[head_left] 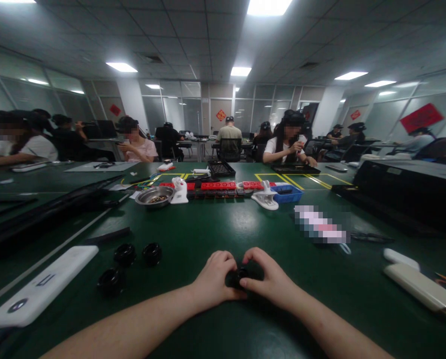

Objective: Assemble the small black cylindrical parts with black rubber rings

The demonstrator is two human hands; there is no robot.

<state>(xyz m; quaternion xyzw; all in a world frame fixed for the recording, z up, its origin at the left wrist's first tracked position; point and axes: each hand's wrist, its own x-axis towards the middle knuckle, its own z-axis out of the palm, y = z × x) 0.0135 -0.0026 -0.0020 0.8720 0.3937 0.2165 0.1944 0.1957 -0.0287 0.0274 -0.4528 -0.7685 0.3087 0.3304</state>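
Note:
In front of me, low over the green table (241,329), my two hands meet around a small black round part (243,272). My left hand (216,276) curls its fingers and thumb about the left side of it. Thumb and bent fingers of my right hand (270,276) close on its right side. Much of the part is hidden by fingers, and its exact kind does not show. To the left lie more glossy black ring-shaped parts: one at the back (124,254), one beside it (151,253) and one nearer (110,281).
A long white device (43,286) lies at the left. Farther back are a metal bowl of small pieces (154,197), red bins (218,186), a white stand (265,196) and a blue tray (287,193). A cream case (419,285) lies right. People sit beyond the table.

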